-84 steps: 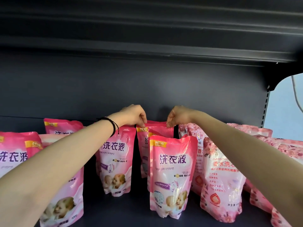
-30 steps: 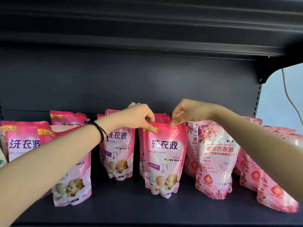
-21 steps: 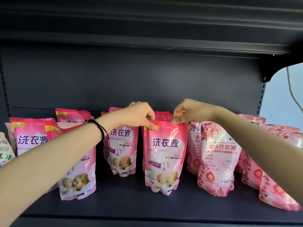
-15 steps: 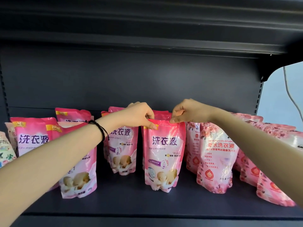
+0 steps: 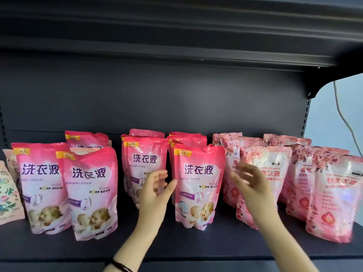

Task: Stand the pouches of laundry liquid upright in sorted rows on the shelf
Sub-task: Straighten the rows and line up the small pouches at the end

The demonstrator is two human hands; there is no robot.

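Both your hands hang in front of the pouches with fingers spread and loose, holding nothing. Your left hand is before the gap between two rows of baby pouches. Your right hand is before the rose pouches, just right of the middle pouch. Both hands are blurred, so you cannot tell whether a fingertip touches a pack. A black band circles your left wrist.

The middle pouch stands upright towards the near edge of the shelf, at the head of a row of like pouches running to the far side. Left of it is a second such row, then a looser group whose two near pouches overlap and lean a little. The rose pouches fill the right end, the nearest of them tilted. Pale flowered packs sit at the far left edge.

The shelf deck is dark and matt, with a straight near lip. Behind the rows rises a plain dark back panel, and a ribbed upper shelf hangs overhead. At the right a slotted post ends the unit. Past it you see a pale blue wall with a thin cable hanging down.
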